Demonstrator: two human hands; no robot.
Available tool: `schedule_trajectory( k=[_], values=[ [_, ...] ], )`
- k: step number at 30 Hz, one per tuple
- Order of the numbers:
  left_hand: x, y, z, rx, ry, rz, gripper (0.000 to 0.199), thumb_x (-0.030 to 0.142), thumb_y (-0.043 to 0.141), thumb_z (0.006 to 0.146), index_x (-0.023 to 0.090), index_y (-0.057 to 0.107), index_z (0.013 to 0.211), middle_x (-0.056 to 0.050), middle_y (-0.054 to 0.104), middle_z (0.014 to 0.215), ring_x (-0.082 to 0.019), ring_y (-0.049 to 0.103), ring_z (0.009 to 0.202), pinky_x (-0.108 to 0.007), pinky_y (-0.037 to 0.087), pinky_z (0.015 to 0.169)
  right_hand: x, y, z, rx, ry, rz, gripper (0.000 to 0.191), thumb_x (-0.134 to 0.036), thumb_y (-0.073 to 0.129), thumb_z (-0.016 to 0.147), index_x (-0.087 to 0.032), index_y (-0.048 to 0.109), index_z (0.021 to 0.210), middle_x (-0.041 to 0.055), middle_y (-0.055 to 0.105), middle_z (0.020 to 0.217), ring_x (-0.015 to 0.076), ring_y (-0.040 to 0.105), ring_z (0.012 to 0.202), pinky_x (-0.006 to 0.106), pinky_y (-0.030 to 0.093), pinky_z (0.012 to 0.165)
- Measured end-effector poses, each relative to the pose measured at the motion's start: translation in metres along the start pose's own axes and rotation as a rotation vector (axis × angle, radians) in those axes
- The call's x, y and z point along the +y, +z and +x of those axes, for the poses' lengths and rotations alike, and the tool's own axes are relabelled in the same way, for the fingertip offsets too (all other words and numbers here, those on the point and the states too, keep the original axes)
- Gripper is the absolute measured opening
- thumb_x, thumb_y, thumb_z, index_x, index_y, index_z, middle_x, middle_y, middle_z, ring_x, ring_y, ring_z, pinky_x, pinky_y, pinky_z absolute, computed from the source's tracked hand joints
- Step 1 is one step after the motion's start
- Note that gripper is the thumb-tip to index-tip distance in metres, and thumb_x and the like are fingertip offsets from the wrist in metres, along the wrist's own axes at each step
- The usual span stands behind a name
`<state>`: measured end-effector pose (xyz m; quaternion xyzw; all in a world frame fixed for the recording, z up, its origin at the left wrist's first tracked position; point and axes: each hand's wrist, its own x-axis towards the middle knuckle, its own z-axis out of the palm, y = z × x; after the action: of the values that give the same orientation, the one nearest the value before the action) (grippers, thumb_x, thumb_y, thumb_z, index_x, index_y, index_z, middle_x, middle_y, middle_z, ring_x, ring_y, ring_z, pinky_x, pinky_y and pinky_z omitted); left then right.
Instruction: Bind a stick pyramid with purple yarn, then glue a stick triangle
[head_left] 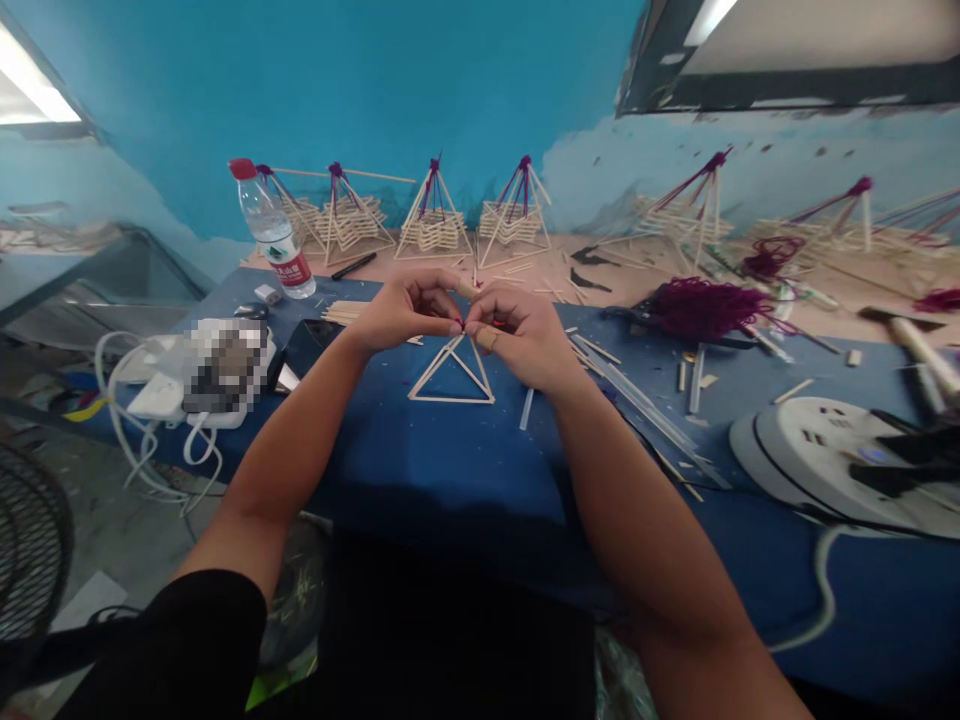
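Note:
A small pyramid frame of thin wooden sticks (pixel 451 400) stands on the blue tabletop in front of me. My left hand (pixel 405 312) and my right hand (pixel 525 332) meet at its tip, both with fingers pinched together. A speck of dark red yarn (pixel 460 322) shows between the fingertips; most of it and the sticks' upper ends are hidden. The right hand has a tan band (pixel 487 338) round one finger. Loose wooden sticks (pixel 345 312) lie behind my left hand, and clear rods (pixel 652 410) lie right of my right hand.
Several stick pyramids with purple yarn tops (pixel 435 215) line the wall. A water bottle (pixel 277 240) stands at left, near a dark phone (pixel 309 345) and white cables (pixel 112 400). To the right are a purple yarn bundle (pixel 697 308), a hammer (pixel 919 350) and a round power socket (pixel 795 440).

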<state>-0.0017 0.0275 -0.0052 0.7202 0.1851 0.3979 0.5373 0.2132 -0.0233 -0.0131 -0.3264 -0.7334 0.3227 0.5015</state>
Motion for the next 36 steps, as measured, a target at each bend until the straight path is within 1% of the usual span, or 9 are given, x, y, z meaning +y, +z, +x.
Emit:
schedule_trajectory(
  k=[4, 7, 14, 20, 23, 26, 29, 33, 36],
  values=[
    [-0.002, 0.002, 0.001, 0.029, 0.002, -0.020, 0.064, 0.044, 0.109, 0.063, 0.014, 0.077, 0.110, -0.004, 0.080, 0.078, -0.015, 0.078, 0.071, -0.023, 0.058, 0.068, 0.001, 0.000, -0.001, -0.014, 0.084, 0.097, 0.014, -0.031, 0.078, 0.075, -0.021, 0.070, 0.079, 0.0001, 0.065, 0.083, 0.0118, 0.059, 0.062, 0.031, 0.047, 0.059],
    [-0.003, 0.004, 0.002, 0.043, -0.003, -0.022, 0.067, 0.044, 0.108, 0.064, 0.015, 0.074, 0.115, -0.003, 0.078, 0.078, -0.016, 0.078, 0.072, -0.025, 0.059, 0.071, 0.001, 0.000, -0.001, -0.006, 0.105, 0.122, 0.015, -0.029, 0.079, 0.074, -0.020, 0.069, 0.079, -0.0005, 0.065, 0.079, 0.0112, 0.060, 0.060, 0.030, 0.048, 0.058],
    [-0.004, 0.008, 0.003, 0.067, 0.040, -0.034, 0.062, 0.041, 0.105, 0.068, 0.018, 0.074, 0.116, -0.001, 0.077, 0.080, -0.013, 0.075, 0.073, -0.023, 0.056, 0.072, -0.002, 0.004, -0.002, 0.043, 0.122, 0.168, 0.013, -0.028, 0.077, 0.071, -0.022, 0.066, 0.076, -0.0014, 0.065, 0.075, 0.0130, 0.064, 0.059, 0.031, 0.051, 0.057],
    [-0.005, 0.008, 0.003, 0.057, 0.034, -0.078, 0.058, 0.037, 0.106, 0.067, 0.018, 0.073, 0.110, -0.001, 0.075, 0.079, -0.014, 0.073, 0.074, -0.024, 0.056, 0.071, -0.001, 0.008, -0.002, 0.114, 0.081, 0.154, 0.018, -0.032, 0.077, 0.070, -0.023, 0.061, 0.076, 0.0014, 0.072, 0.082, 0.0134, 0.062, 0.065, 0.031, 0.050, 0.060],
    [-0.005, 0.009, 0.002, 0.032, 0.015, -0.084, 0.055, 0.036, 0.106, 0.067, 0.017, 0.073, 0.106, -0.001, 0.075, 0.079, -0.013, 0.073, 0.073, -0.024, 0.057, 0.071, 0.001, 0.009, -0.002, 0.123, 0.078, 0.145, 0.021, -0.031, 0.076, 0.069, -0.025, 0.058, 0.078, 0.0002, 0.069, 0.079, 0.0130, 0.060, 0.066, 0.031, 0.050, 0.062],
    [-0.006, 0.011, 0.003, 0.012, 0.013, -0.101, 0.050, 0.035, 0.105, 0.068, 0.017, 0.074, 0.103, -0.001, 0.076, 0.078, -0.012, 0.072, 0.071, -0.023, 0.057, 0.072, 0.003, 0.008, -0.001, 0.105, 0.076, 0.186, 0.025, -0.028, 0.076, 0.068, -0.026, 0.057, 0.084, -0.0023, 0.067, 0.078, 0.0118, 0.058, 0.062, 0.030, 0.049, 0.060],
    [-0.006, 0.012, 0.004, 0.019, 0.021, -0.122, 0.046, 0.033, 0.104, 0.068, 0.017, 0.075, 0.100, 0.000, 0.075, 0.076, -0.010, 0.070, 0.067, -0.021, 0.057, 0.070, 0.003, 0.005, 0.000, 0.075, 0.035, 0.214, 0.021, -0.023, 0.074, 0.069, -0.024, 0.065, 0.088, -0.0032, 0.068, 0.076, 0.0112, 0.058, 0.059, 0.029, 0.047, 0.059],
    [-0.006, 0.011, 0.004, 0.040, 0.027, -0.112, 0.040, 0.026, 0.103, 0.066, 0.016, 0.076, 0.094, 0.000, 0.075, 0.075, -0.009, 0.070, 0.067, -0.020, 0.056, 0.069, 0.003, 0.000, -0.001, 0.076, -0.016, 0.080, 0.007, -0.022, 0.074, 0.073, -0.021, 0.077, 0.080, 0.0014, 0.072, 0.077, 0.0133, 0.061, 0.067, 0.029, 0.045, 0.060],
    [-0.004, 0.009, 0.004, 0.058, 0.021, -0.063, 0.038, 0.025, 0.102, 0.065, 0.016, 0.077, 0.091, 0.000, 0.075, 0.075, -0.010, 0.069, 0.068, -0.021, 0.054, 0.067, 0.003, -0.003, -0.002, 0.109, -0.005, 0.001, 0.005, -0.022, 0.077, 0.075, -0.022, 0.081, 0.078, 0.0033, 0.074, 0.076, 0.0152, 0.063, 0.070, 0.029, 0.047, 0.061]
  ],
)
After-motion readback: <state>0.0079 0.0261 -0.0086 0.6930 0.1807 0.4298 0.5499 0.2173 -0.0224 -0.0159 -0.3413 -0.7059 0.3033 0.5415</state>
